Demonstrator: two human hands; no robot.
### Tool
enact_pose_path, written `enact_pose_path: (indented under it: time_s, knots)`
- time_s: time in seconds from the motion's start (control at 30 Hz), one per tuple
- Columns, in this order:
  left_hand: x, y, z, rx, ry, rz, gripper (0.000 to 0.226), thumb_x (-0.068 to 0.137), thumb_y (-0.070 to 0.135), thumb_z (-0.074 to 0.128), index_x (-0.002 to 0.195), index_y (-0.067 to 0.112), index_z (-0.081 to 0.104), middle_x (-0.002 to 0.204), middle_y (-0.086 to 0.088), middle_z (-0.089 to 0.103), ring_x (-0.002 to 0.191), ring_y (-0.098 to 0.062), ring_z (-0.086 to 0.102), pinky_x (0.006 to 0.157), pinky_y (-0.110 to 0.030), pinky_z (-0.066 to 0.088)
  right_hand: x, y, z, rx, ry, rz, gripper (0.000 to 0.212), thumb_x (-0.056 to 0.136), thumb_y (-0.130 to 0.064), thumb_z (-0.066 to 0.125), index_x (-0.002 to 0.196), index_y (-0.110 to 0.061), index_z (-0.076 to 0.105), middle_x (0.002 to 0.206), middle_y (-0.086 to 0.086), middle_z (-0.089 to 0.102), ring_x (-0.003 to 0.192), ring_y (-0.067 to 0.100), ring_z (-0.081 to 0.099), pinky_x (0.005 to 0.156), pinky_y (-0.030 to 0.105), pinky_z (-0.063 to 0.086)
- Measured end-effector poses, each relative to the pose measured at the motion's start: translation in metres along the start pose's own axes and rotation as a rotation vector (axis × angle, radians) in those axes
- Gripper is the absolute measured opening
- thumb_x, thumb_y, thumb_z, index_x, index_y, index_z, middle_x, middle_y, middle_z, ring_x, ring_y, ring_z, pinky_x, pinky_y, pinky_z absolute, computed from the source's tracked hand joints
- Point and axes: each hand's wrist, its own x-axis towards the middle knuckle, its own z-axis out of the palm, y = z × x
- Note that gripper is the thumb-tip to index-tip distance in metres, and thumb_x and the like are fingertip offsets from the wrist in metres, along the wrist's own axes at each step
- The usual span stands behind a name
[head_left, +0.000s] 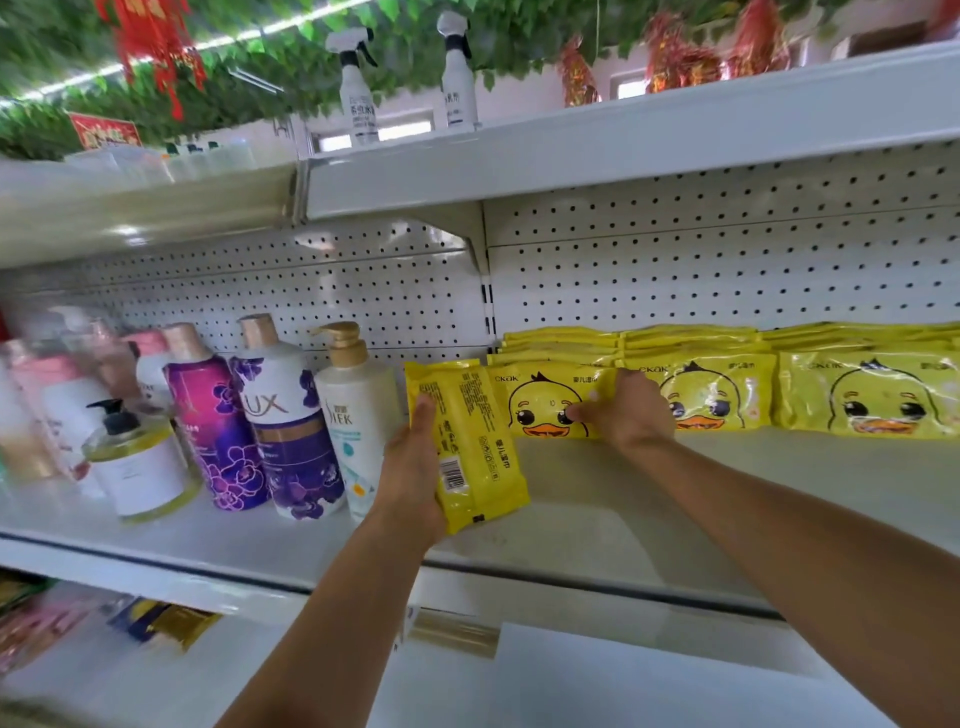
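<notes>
My left hand (413, 467) grips a yellow wipes pack (467, 441), held upright with its printed back and barcode facing me, just in front of the white shelf (597, 499). My right hand (626, 410) pinches the front of another yellow duck-face wipes pack (545, 402), which stands at the left end of a row of the same packs. More duck packs (717, 395) stand to its right, with several stacked flat behind them.
Shampoo and body wash bottles (280, 415) stand on the shelf to the left, the nearest a white pump bottle (353, 415) beside my left hand. Two spray bottles (358, 88) stand on the upper shelf. A pegboard back panel lies behind. Packets lie on the lower shelf (171, 623).
</notes>
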Motion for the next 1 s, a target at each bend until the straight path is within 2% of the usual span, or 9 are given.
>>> enact_pose_path:
  time_s: [0.27, 0.43, 0.5, 0.6, 0.67, 0.73, 0.83, 0.9, 1.0]
  knots:
    - [0.001, 0.000, 0.014, -0.041, -0.056, 0.009, 0.035, 0.099, 0.048, 0.044, 0.107, 0.020, 0.063, 0.094, -0.008, 0.073, 0.083, -0.027, 0.071, 0.069, -0.042, 0.056, -0.028, 0.000, -0.016, -0.184, 0.315, -0.457, 0.071, 0.081, -0.035, 0.072, 0.136, -0.006, 0.038, 0.126, 0.014, 0.043, 0.112, 0.032, 0.050, 0.069, 0.037, 0.046]
    - [-0.014, 0.000, 0.036, -0.103, -0.111, 0.074, 0.039, 0.101, 0.042, 0.040, 0.118, 0.012, 0.060, 0.103, -0.012, 0.071, 0.086, -0.022, 0.069, 0.084, -0.042, 0.055, -0.061, -0.002, -0.032, -0.160, -0.213, -0.901, 0.092, 0.071, -0.020, 0.073, 0.145, -0.034, 0.022, 0.144, -0.004, 0.024, 0.130, 0.018, 0.033, 0.088, 0.030, 0.048]
    - [-0.025, -0.002, 0.045, -0.077, -0.209, 0.105, 0.052, 0.099, 0.052, 0.034, 0.119, 0.013, 0.061, 0.109, -0.010, 0.071, 0.093, -0.019, 0.070, 0.083, -0.036, 0.055, -0.061, 0.002, -0.027, -0.021, -0.190, -0.978, 0.072, 0.077, -0.028, 0.073, 0.140, -0.028, 0.040, 0.141, -0.004, 0.036, 0.126, 0.015, 0.041, 0.093, 0.027, 0.045]
    - [-0.029, -0.007, 0.052, 0.074, -0.192, 0.190, 0.074, 0.091, 0.072, 0.021, 0.144, 0.026, 0.043, 0.142, 0.003, 0.049, 0.132, -0.017, 0.046, 0.110, -0.041, 0.036, -0.064, -0.003, -0.044, 0.468, -0.019, -0.671, 0.027, 0.089, -0.033, 0.065, 0.095, -0.007, 0.065, 0.088, -0.003, 0.059, 0.076, 0.004, 0.055, 0.069, 0.017, 0.043]
    - [-0.020, -0.009, 0.054, 0.146, -0.075, 0.241, 0.093, 0.077, 0.088, 0.027, 0.149, 0.030, 0.032, 0.153, 0.006, 0.037, 0.140, -0.017, 0.035, 0.117, -0.046, 0.024, -0.062, 0.000, -0.060, 0.652, 0.024, -0.425, 0.037, 0.092, -0.029, 0.063, 0.065, -0.009, 0.049, 0.060, 0.000, 0.042, 0.050, 0.000, 0.039, 0.053, 0.013, 0.034]
    - [-0.015, -0.011, 0.055, 0.143, -0.015, 0.213, 0.096, 0.065, 0.092, 0.035, 0.136, 0.029, 0.050, 0.137, 0.001, 0.056, 0.123, -0.020, 0.054, 0.107, -0.046, 0.040, -0.060, 0.013, -0.068, 0.766, -0.028, -0.318, 0.031, 0.096, -0.028, 0.057, 0.069, -0.012, 0.056, 0.066, 0.013, 0.053, 0.059, 0.003, 0.052, 0.063, 0.019, 0.048]
    - [-0.027, -0.016, 0.069, 0.118, -0.045, 0.291, 0.042, 0.095, 0.055, 0.047, 0.086, 0.021, 0.069, 0.084, 0.000, 0.070, 0.079, -0.020, 0.065, 0.074, -0.030, 0.053, -0.058, 0.030, -0.068, 0.874, -0.112, -0.171, 0.033, 0.093, -0.045, 0.055, 0.083, -0.015, 0.066, 0.085, 0.015, 0.066, 0.082, 0.030, 0.062, 0.088, 0.042, 0.050]
    - [-0.028, -0.021, 0.076, 0.085, 0.025, 0.407, 0.039, 0.098, 0.039, 0.052, 0.069, 0.017, 0.065, 0.072, -0.001, 0.067, 0.070, -0.022, 0.060, 0.075, -0.035, 0.050, -0.062, 0.037, -0.073, 0.924, -0.123, -0.117, 0.053, 0.082, -0.061, 0.060, 0.080, -0.008, 0.059, 0.074, 0.011, 0.055, 0.075, 0.024, 0.053, 0.088, 0.040, 0.047]
    - [-0.019, -0.025, 0.081, 0.034, 0.058, 0.530, 0.040, 0.099, 0.031, 0.053, 0.063, 0.014, 0.060, 0.066, 0.001, 0.061, 0.063, -0.016, 0.052, 0.074, -0.035, 0.043, -0.066, 0.051, -0.083, 0.949, -0.169, -0.074, 0.063, 0.073, -0.065, 0.060, 0.104, -0.011, 0.067, 0.109, 0.015, 0.069, 0.111, 0.023, 0.062, 0.104, 0.052, 0.043]
